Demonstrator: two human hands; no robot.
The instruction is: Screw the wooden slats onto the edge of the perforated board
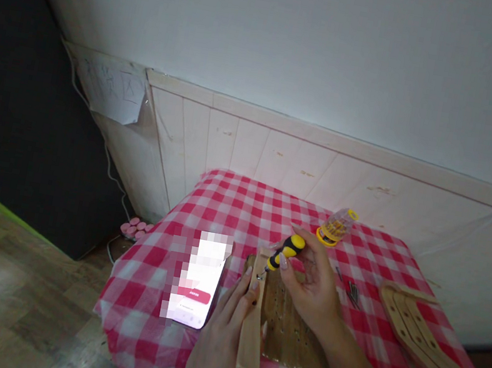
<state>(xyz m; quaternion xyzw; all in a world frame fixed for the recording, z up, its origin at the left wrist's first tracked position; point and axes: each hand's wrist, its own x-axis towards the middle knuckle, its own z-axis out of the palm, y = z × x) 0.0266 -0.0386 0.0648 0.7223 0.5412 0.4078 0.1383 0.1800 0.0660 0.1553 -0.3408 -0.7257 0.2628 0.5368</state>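
Note:
My right hand (310,284) is closed around a yellow and black screwdriver (283,255), whose tip points down at the top end of a light wooden strip (252,331). My left hand (224,332) grips that strip from the left, fingers pressed along its edge near the screwdriver tip. The strip lies against the left edge of a brown wooden board (291,331) drilled with several small holes. Both rest on a table covered with a red and white checked cloth (232,207).
A phone (197,290) with a lit screen lies left of the board. A yellow-lidded bit holder (336,226) stands behind. Loose screws (353,292) and several curved wooden slats (418,341) lie to the right. White panelled wall behind, wooden floor at left.

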